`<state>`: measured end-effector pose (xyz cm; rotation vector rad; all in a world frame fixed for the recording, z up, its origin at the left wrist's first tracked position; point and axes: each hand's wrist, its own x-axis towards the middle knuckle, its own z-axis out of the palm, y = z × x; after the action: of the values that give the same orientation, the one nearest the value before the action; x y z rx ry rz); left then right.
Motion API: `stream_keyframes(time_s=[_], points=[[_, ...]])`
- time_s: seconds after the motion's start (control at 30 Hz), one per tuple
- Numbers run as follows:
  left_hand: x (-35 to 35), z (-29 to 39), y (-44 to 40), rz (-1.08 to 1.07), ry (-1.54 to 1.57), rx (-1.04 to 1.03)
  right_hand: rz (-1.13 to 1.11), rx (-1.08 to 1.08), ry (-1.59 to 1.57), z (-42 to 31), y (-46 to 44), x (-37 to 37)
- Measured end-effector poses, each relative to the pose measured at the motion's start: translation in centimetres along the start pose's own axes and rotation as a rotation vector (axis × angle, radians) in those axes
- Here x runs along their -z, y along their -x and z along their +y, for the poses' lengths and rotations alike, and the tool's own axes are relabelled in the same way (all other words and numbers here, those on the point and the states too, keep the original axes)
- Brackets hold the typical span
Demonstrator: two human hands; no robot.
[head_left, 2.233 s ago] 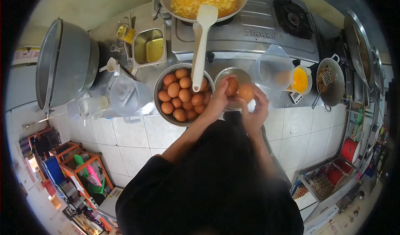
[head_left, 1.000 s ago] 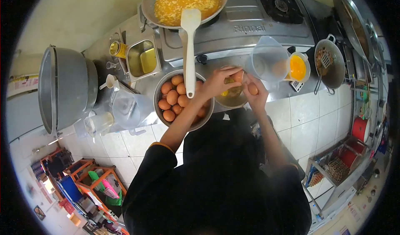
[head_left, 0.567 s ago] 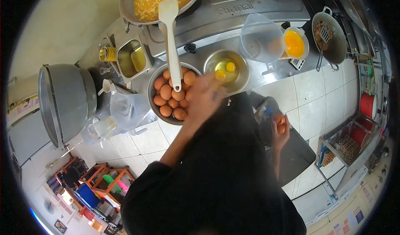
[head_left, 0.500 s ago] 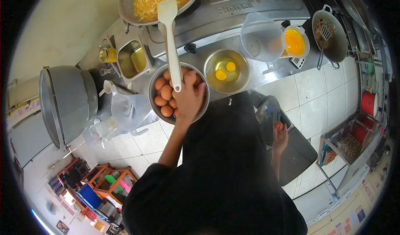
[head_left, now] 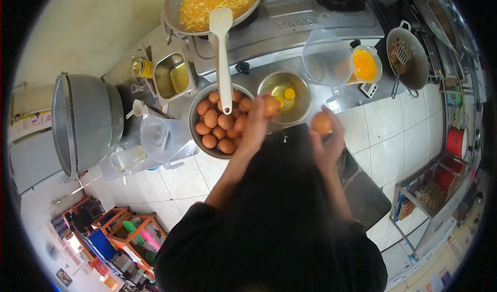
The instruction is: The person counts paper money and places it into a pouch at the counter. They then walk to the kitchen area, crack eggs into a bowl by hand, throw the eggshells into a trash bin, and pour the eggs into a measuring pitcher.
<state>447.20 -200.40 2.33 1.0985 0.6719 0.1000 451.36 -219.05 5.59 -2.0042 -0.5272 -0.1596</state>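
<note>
Left hand [head_left: 254, 129], fingers half-curled, grips an egg [head_left: 269, 106] by the yolk bowl [head_left: 299, 111], twelve o'clock; right hand [head_left: 328, 145], half-open, cups a second egg [head_left: 321, 123], one o'clock.

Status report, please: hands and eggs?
Left hand: holding egg by yolk bowl. Right hand: holding another egg. Spatula handle juts over egg bowl.

Bright indoor light; edges bend, hands blur.

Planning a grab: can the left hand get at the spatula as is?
Probably yes: the spatula juts over the egg bowl near the left hand, nothing between. But that hand holds an egg, so likely needs freeing.
</note>
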Motion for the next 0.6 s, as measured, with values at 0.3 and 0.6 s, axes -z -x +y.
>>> stream_keyframes(time_s=[0.3, 0.6], points=[[-2.6, 0.5, -1.5, -0.249, 0.202, -0.104, -0.148, 0.019, -0.056, -0.9, -4.2, -4.0], [1.2, 2.7, -3.9, -0.466, -0.345, -0.229, -0.550, -0.083, -0.341, 4.3, -7.4, -4.0]])
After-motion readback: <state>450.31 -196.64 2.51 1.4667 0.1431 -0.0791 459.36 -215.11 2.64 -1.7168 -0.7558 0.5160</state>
